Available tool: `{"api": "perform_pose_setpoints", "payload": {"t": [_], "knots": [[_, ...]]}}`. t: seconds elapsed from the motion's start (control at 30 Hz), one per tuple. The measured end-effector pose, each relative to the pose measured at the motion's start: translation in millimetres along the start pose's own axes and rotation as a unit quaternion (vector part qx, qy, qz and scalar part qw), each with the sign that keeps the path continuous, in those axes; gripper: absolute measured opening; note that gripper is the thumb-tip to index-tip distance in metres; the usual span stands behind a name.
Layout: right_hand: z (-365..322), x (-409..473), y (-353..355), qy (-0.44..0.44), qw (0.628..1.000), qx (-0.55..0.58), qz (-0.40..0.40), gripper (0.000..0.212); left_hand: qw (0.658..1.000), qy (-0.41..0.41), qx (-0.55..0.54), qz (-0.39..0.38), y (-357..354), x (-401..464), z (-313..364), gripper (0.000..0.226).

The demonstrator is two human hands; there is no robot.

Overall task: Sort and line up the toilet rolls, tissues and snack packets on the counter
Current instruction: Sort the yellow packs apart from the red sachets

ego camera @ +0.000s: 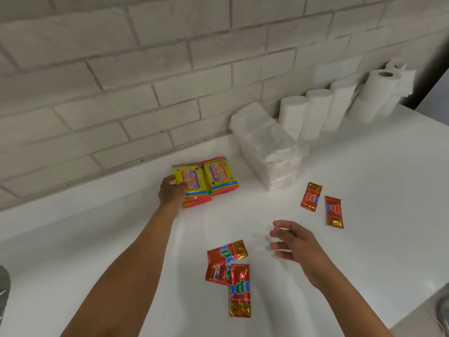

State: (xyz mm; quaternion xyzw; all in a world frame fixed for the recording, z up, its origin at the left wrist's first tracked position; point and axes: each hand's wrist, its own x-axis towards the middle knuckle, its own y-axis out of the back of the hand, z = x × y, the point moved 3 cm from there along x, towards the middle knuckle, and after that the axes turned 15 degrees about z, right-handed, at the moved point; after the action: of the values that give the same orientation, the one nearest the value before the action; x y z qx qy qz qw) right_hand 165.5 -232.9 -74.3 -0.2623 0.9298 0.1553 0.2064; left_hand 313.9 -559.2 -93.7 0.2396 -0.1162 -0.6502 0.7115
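Where the white tabletop meets the wall, pale grey brick runs the full width, its mortar lines darker. Surface is glossy, plain white, lit evenly; its right edge drops off near a dark gap by the corner.

Back right, against the wall: a row of wrapped toilet rolls standing upright, touching one another, and one unwrapped roll at the far end with a loose sheet hanging behind it. Just in front of the row, a stack of white tissue packs in clear wrap.

Back centre: two piles of yellow snack packets with pink edges, side by side and touching. Left hand rests on the left pile, fingers curled over its near left corner; whether they pinch it or only press on it, cannot tell.

Right hand hovers above bare tabletop, fingers loosely spread and slightly curled, holding nothing.

Red foil sachets: three in a loose overlapping heap near the front, between the two forearms; two more lying apart from them, near the tissue stack, close together but not touching.

Far left edge, a blurred grey rounded object, unidentifiable. Similar grey shape at the lower right corner.
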Motion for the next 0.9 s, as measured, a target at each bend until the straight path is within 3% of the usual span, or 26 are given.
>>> {"api": "perform_pose_setpoints", "payload": {"t": [0.33, 0.6, 0.77, 0.9], "knots": [[2, 11, 36, 0.008, 0.999, -0.026, 0.038, 0.017, 0.986, -0.063, 0.148, 0.034, 2, 5, -8, 0.058], [-1, 31, 75, 0.034, 0.996, -0.045, 0.063, 0.017, 0.959, -0.212, 0.185, 0.015, 2, -63, 11, 0.034], [-2, 54, 108, 0.067, 0.988, -0.098, 0.101, 0.014, 0.953, -0.279, 0.114, -0.027, -23, -132, 21, 0.029], [-6, 83, 127, 0.116, 0.970, -0.176, 0.123, 0.022, 0.950, -0.281, 0.124, -0.059, -53, -179, 23, 0.024]]}}
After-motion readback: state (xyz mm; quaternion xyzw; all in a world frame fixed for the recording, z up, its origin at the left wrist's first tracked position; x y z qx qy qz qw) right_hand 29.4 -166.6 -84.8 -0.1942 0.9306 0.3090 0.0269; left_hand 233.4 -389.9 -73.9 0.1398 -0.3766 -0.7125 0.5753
